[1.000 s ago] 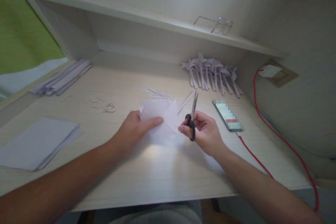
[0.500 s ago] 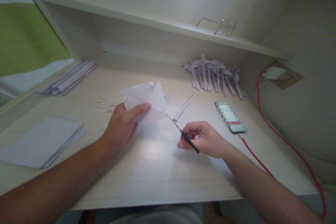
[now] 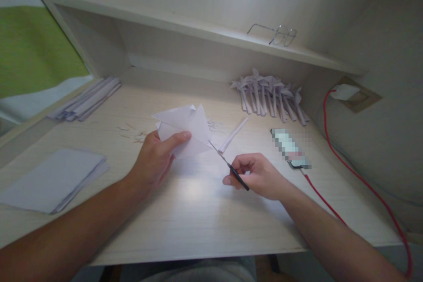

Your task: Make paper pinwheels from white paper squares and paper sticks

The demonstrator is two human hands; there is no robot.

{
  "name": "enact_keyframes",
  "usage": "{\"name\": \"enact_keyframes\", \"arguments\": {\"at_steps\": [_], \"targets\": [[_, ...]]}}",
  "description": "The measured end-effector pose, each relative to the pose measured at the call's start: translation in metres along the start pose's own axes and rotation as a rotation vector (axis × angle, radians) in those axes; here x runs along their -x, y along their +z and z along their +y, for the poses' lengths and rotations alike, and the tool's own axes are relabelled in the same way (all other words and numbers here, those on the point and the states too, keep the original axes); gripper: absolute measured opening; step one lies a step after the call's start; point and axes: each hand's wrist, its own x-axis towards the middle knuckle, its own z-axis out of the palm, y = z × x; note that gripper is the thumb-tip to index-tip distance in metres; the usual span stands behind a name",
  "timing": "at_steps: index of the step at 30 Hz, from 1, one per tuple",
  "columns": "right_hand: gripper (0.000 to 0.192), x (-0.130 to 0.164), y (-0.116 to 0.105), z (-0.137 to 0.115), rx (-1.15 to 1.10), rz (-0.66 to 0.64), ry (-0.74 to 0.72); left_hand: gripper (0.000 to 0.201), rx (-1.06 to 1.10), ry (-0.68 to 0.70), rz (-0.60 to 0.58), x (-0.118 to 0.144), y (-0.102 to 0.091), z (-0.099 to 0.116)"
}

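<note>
Pinched between thumb and fingers of my left hand (image 3: pixel 161 152) is a white sheet of paper (image 3: pixel 185 125), creased and cut into pointed flaps, held above the desk. My right hand (image 3: pixel 254 174) grips a pair of scissors (image 3: pixel 236 174) with black handles. Their tips touch or nearly touch the paper's right corner; whether the blades are round its edge I cannot tell. Behind the scissors a rolled paper stick (image 3: pixel 233 135) lies on the desk. Thin paper slivers (image 3: pixel 215 124) lie partly hidden behind the sheet, with small scraps (image 3: pixel 140 136) beside my left hand.
Several paper pinwheels on sticks (image 3: pixel 269 92) lie at the back right. A phone (image 3: pixel 289 147) with a red cable (image 3: pixel 322 196) is at the right. Stacked paper sheets (image 3: pixel 54 180) and a bundle of paper strips (image 3: pixel 87 97) lie left. Glasses (image 3: pixel 280 35) rest on the shelf (image 3: pixel 198 33).
The paper and my left hand have shifted very slightly to the right. The scissors' handles have moved a little; my right hand is almost still.
</note>
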Motion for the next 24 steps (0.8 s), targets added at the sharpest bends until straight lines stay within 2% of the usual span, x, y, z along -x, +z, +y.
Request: {"name": "enact_keyframes", "arguments": {"at_steps": [3, 6, 8, 9, 11, 13, 15, 17, 20, 24], "targets": [[0.037, 0.0, -0.001, 0.003, -0.006, -0.032, 0.0, 0.022, -0.003, 0.013, 0.002, -0.001, -0.001, 0.0], [0.037, -0.002, -0.008, 0.005, 0.08, -0.061, 0.051, 0.022, -0.01, 0.04, 0.028, -0.004, -0.004, -0.002], [0.038, -0.005, -0.013, 0.004, 0.119, -0.019, 0.057, 0.023, -0.053, 0.055, 0.037, -0.006, -0.007, -0.005], [0.037, -0.006, -0.016, 0.003, 0.102, 0.043, 0.026, 0.024, -0.103, 0.045, 0.027, -0.006, -0.009, -0.006], [0.032, -0.008, -0.019, 0.0, -0.002, 0.217, -0.101, 0.027, -0.268, -0.039, -0.053, -0.006, -0.012, -0.01], [0.027, -0.008, -0.019, -0.002, -0.131, 0.321, -0.245, 0.026, -0.452, -0.177, -0.213, -0.003, -0.012, -0.013], [0.026, -0.006, -0.016, -0.003, -0.21, 0.278, -0.308, 0.022, -0.563, -0.281, -0.399, 0.002, -0.01, -0.016], [0.025, -0.004, -0.011, -0.001, -0.223, 0.194, -0.293, 0.019, -0.607, -0.329, -0.525, 0.006, -0.006, -0.017], [0.023, -0.003, -0.003, 0.001, -0.198, 0.183, -0.257, 0.02, -0.639, -0.363, -0.575, 0.007, -0.004, -0.016], [0.02, -0.004, 0.001, -0.002, -0.157, 0.307, -0.274, 0.026, -0.557, -0.305, -0.494, 0.0, -0.007, -0.014]]}}
